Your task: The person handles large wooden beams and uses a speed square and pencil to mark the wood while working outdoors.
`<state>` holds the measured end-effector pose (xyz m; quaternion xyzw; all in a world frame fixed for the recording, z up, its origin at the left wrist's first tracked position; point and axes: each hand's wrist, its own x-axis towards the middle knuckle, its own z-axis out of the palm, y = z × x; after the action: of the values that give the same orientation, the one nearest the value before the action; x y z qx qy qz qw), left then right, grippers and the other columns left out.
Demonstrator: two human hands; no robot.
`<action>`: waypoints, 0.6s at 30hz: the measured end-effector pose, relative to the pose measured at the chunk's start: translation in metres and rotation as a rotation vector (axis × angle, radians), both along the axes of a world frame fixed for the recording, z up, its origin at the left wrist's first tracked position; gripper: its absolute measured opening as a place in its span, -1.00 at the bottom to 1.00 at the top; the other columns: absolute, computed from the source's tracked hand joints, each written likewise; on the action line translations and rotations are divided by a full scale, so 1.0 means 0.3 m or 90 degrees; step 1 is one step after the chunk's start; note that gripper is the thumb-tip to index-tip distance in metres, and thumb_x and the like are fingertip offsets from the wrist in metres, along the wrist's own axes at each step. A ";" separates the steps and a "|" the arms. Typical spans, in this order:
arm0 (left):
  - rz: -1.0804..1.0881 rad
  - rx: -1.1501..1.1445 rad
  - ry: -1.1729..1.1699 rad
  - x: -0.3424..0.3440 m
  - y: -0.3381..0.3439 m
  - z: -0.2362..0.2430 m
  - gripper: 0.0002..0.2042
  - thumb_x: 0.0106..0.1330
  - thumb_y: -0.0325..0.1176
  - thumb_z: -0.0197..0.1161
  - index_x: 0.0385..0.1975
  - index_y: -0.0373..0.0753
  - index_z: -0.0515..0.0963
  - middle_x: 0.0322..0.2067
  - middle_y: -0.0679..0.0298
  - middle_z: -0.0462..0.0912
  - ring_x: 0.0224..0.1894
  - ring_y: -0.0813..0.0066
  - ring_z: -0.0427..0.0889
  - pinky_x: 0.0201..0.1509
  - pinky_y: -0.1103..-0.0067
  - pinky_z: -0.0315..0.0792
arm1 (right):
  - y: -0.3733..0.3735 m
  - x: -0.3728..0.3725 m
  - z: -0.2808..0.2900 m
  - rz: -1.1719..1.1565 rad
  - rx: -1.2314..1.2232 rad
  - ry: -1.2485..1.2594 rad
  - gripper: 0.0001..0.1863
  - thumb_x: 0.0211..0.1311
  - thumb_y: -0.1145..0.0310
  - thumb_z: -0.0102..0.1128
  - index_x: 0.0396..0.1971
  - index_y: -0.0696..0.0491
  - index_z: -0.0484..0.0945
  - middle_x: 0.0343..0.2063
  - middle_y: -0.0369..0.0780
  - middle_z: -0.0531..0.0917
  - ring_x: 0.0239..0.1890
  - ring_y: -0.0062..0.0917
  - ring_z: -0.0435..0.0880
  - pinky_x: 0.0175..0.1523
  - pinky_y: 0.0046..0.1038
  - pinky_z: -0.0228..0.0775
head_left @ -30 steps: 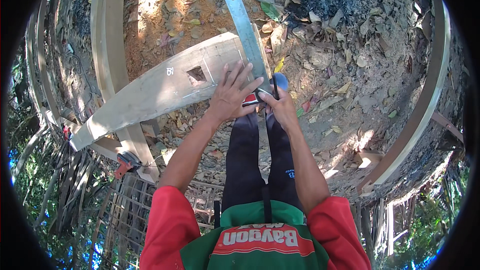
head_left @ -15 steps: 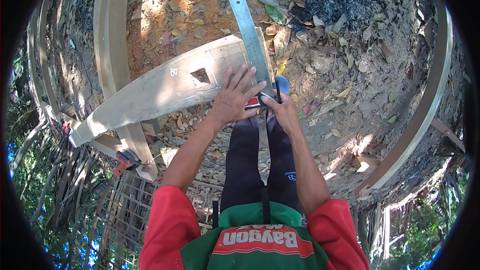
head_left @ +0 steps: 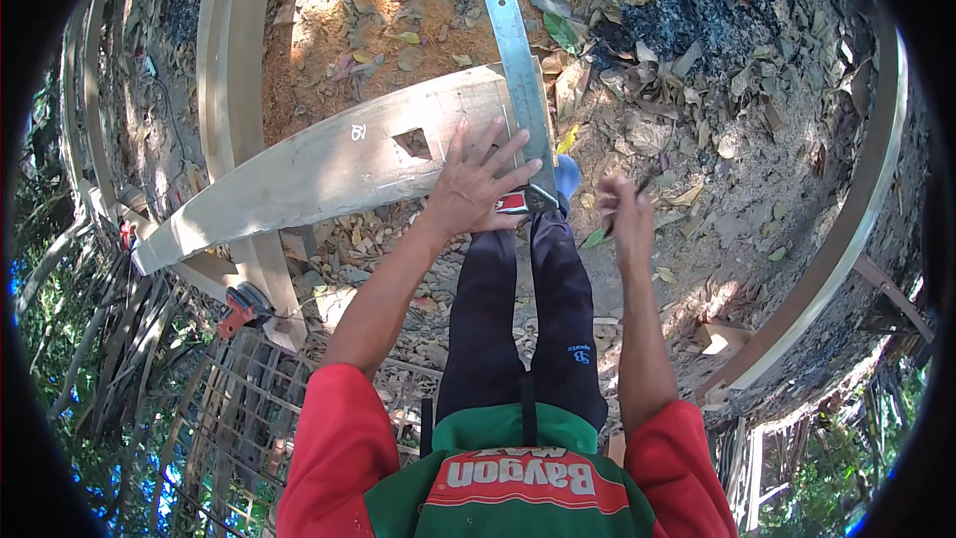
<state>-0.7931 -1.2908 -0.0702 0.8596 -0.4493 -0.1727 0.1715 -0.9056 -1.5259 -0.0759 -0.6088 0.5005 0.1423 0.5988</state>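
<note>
A tapered, curved wooden board (head_left: 299,161) lies across the view, with a square hole cut through it near its wide right end. Over that end lies a metal square (head_left: 523,70), its long blade pointing away from me and its red-and-black stock against the board's near edge. With fingers spread over board and blade, my left hand (head_left: 476,177) holds the square in place, the thumb down by the stock. My right hand (head_left: 627,219) is raised off the board to the right, its fingers closed round a thin dark pencil-like stick (head_left: 642,182), partly hidden and blurred.
Long timber beams (head_left: 239,60) run beneath the board's left part. A red-and-black power tool (head_left: 244,309) rests near a beam's end. Another long curved beam (head_left: 846,259) stands at the right. Dry leaves, sawdust and a dark ashy patch (head_left: 687,10) cover the ground.
My right hand has lifted away from the square's stock and moved right with the dark stick. My left hand stays on the square and board. The view has shifted slightly.
</note>
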 end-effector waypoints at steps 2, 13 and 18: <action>0.002 -0.008 0.005 0.001 -0.006 0.002 -0.17 -0.24 0.16 0.43 0.19 0.25 0.32 0.34 0.38 0.13 0.41 0.11 -0.03 0.35 -0.14 -0.12 | -0.062 -0.007 -0.010 -0.010 -0.072 -0.035 -0.53 0.36 0.04 -0.11 -0.23 0.16 0.60 -0.57 -0.30 0.57 -0.67 -0.69 0.41 -0.54 -0.63 0.20; 0.004 0.035 0.023 0.009 -0.019 0.045 -0.09 -0.32 0.10 0.48 0.22 0.25 0.29 0.32 0.37 0.16 0.39 0.12 0.01 0.35 -0.12 -0.07 | 0.119 0.303 0.061 0.160 -0.162 -0.393 -0.65 0.27 0.32 -0.01 -0.06 0.23 0.52 -0.27 -0.07 0.67 -0.25 -0.42 0.67 -0.13 -0.44 0.47; 0.012 0.031 0.037 0.010 -0.018 0.048 -0.09 -0.36 0.07 0.50 0.20 0.22 0.32 0.30 0.36 0.17 0.38 0.13 0.02 0.35 -0.13 -0.07 | 0.144 0.400 0.064 0.278 -0.263 -0.392 -0.70 0.20 0.38 0.08 -0.09 0.14 0.54 -0.32 -0.02 0.65 -0.23 -0.23 0.65 -0.11 -0.35 0.45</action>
<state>-0.7902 -1.2961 -0.0558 0.8622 -0.4319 -0.2070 0.1650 -0.7856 -1.4826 -0.0567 -0.8218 0.1754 -0.0261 0.5415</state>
